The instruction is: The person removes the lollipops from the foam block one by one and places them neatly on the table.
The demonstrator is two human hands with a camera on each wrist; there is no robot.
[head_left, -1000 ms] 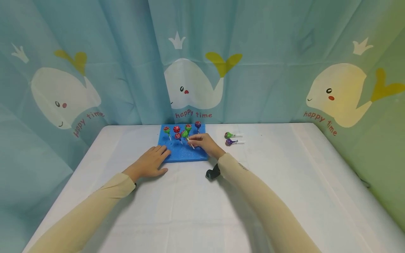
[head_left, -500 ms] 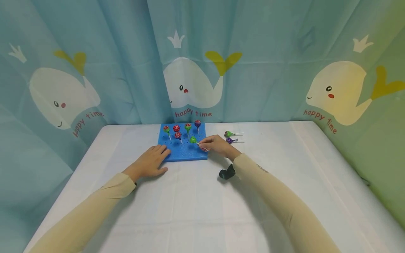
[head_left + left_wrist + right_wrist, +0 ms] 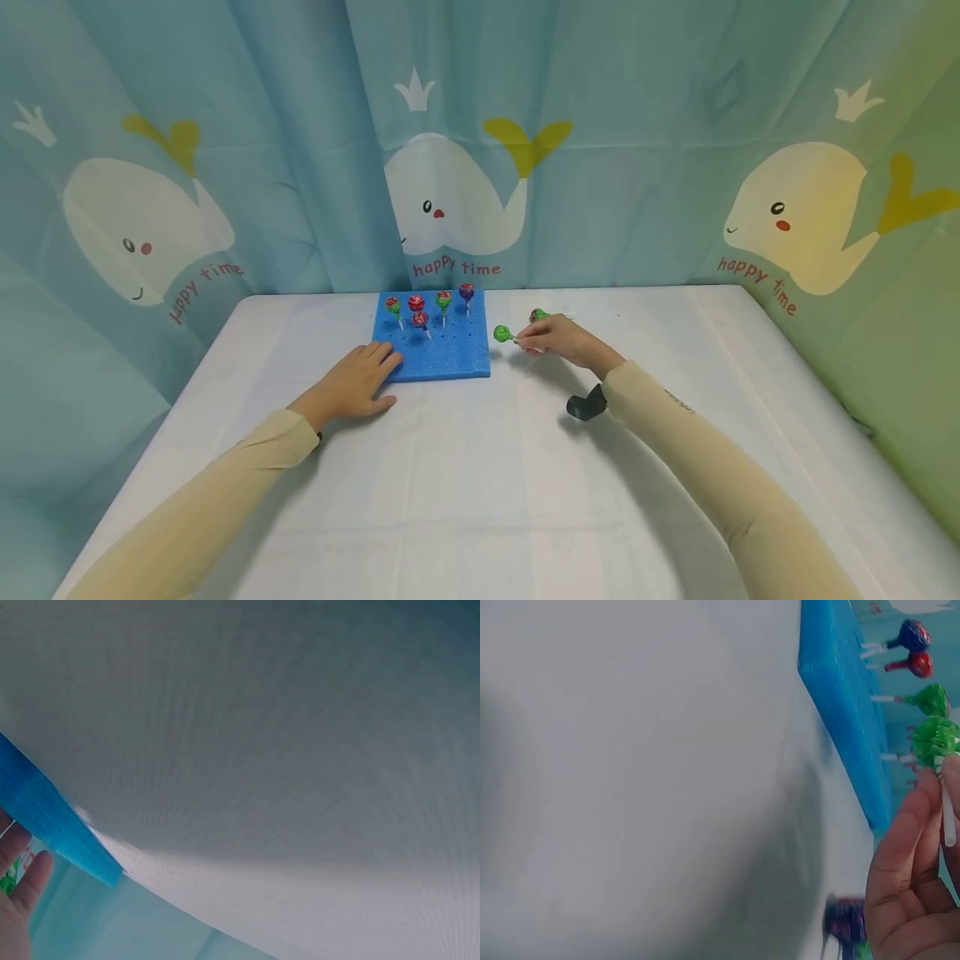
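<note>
My right hand pinches a green-wrapped lollipop by its white stick, above the table just right of a blue foam board. The lollipop's head points left, toward the board. Near the board's front left corner, my left hand rests with relaxed fingers on its edge. Several lollipops stand in the board's back half on their sticks, among them a purple one and a red one. Small holes dot the board's surface.
A green lollipop lies on the white table behind my right hand. A purple lollipop shows beside that hand in the right wrist view. A whale-print curtain hangs behind the table.
My right hand has drawn the green lollipop away from the standing group and carried it right, past the board's right edge. The left hand stays in place.
</note>
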